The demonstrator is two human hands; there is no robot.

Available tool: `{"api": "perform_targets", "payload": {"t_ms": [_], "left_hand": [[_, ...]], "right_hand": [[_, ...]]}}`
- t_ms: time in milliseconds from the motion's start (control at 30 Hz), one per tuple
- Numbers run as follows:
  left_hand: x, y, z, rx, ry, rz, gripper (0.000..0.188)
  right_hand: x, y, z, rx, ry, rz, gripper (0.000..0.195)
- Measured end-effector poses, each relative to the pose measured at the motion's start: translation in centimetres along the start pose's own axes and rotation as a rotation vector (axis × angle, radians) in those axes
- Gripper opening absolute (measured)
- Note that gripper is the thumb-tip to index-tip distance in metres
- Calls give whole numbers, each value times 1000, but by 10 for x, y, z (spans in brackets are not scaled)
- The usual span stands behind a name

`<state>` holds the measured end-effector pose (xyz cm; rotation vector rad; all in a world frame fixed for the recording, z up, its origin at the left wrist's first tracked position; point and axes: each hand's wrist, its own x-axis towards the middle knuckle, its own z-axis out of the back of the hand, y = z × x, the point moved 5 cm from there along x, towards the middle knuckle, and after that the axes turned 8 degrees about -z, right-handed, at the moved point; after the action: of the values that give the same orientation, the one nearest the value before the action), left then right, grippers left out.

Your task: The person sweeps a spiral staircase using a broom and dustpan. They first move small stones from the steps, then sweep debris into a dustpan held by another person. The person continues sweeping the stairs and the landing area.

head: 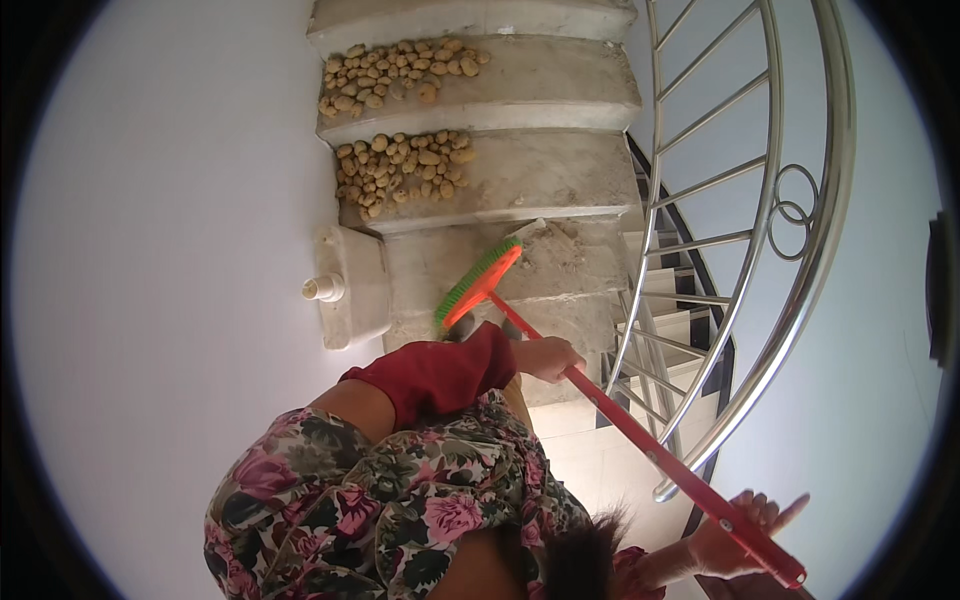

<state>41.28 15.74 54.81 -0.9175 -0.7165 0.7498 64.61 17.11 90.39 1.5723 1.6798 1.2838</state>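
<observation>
A broom with an orange head and green bristles (480, 281) is held slantwise across the stairs. My left hand (551, 358), below a dark red sleeve, grips its red pole a short way above the head. Near the pole's upper end, at the lower right, my right hand (735, 536) holds it loosely across the palm, with one finger sticking out. The bristles face the upper left, close over a concrete step (427, 262); whether they touch it is not clear. Some loose debris (559, 240) lies on the step beside the broom head.
Potatoes lie in spreads on the left of two steps, a farther one (397, 71) and a nearer one (405, 169). A curved metal railing (772, 97) bounds the right side. At the left wall, a white pipe stub (324, 288) rises from a ledge (352, 247). Tiled stairs (671, 285) show behind the railing.
</observation>
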Motion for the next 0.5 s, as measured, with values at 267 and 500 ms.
{"api": "perform_targets", "payload": {"t_ms": [267,500], "left_hand": [[-31,-1,7,3,93,-106,18],[-53,15,51,127,93,-14,15]], "right_hand": [[-52,14,-108,-294,169,171,55],[-51,4,-143,-196,322,34,23]]}}
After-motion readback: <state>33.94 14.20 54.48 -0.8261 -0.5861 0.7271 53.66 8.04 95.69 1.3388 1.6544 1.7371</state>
